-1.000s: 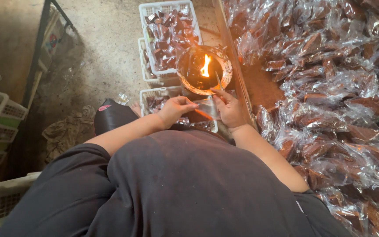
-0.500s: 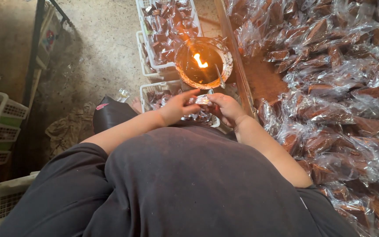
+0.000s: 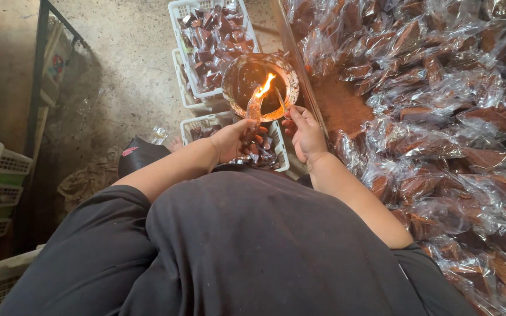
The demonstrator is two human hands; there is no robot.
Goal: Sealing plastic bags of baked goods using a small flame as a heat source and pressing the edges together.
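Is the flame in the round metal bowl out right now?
No, an orange flame burns in the round metal bowl, and the left hand holds a clear plastic packet up to it.

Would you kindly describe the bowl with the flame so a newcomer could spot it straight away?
Start at the big heap of wrapped brown sweets on the right, then look past its left edge. Just beyond both hands sits a round bowl over white baskets. It alone holds a burning flame.

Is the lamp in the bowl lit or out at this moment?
Lit. An orange flame burns inside the round bowl, and the left hand holds a clear packet up beside it.
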